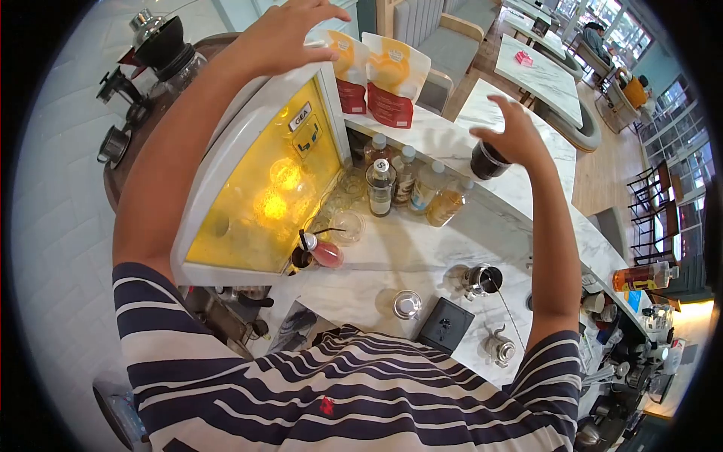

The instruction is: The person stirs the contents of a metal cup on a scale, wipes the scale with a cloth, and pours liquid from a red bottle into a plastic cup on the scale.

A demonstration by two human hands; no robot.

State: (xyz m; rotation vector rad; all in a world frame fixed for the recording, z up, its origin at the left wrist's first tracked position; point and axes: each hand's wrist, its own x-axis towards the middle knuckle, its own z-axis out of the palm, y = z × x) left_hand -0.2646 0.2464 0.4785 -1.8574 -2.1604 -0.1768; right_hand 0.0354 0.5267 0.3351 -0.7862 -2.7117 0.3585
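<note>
My left hand (297, 34) reaches over the top of the yellow-lit display case (248, 211), its fingers spread and holding nothing. Its thumb overlaps the edge of one orange, white and red pouch (349, 71); a second such pouch (394, 79) stands beside it on the marble ledge. Over the right part of that ledge is my right hand (516, 135), with thumb and fingers apart. Just below it sits a dark round jar (488, 163), which the hand partly covers.
Several capped bottles (380, 188) stand below the ledge. The lower counter holds a red squeeze bottle (327, 254), glasses (349, 226), a metal pitcher (482, 280), a small kettle (500, 348) and a black square device (446, 324). An amber bottle (640, 279) is far right.
</note>
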